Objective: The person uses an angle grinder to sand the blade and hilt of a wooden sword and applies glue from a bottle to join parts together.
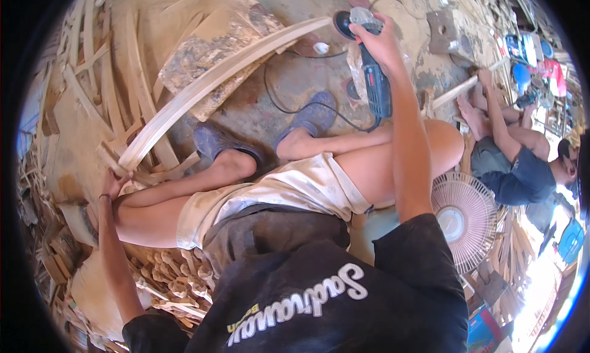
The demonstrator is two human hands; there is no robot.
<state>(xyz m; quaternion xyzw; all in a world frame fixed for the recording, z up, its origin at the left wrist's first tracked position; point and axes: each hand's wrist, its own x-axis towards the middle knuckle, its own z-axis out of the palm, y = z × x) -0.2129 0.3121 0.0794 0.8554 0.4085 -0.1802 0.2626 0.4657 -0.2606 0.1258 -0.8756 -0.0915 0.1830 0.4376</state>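
"Wood strip: where's it at, & who's got it?"

"Curves diag. over the slab, along its near edge, far end out past the slab's R corner. Near end's beyond the L corner; L hand pinches it. Can't tell if the strip actually rests on the slab."

"And the R hand?"

"Wrapped round the head of the grinder, fingertips v. close to the disc. Disc's right at the strip's far end; can't tell if they touch."

"Tips for doing this bit well?"

"IMO: firm grip at the near end, b/c the strip's long & only that end is held. Set the disc down flat-ish, light pressure, even passes along the curve, don't dwell in 1 spot. I'd shift those fingertips back a bit ASAP. Also watch the cable, it loops by the shoes; best kept well away from the disc."

"Containers?"

"Not many I can ID. Blue & red box near the fan, contents hidden. Some clear plastic beside the grinder, poss. a bag; can't tell what's inside, if anything."
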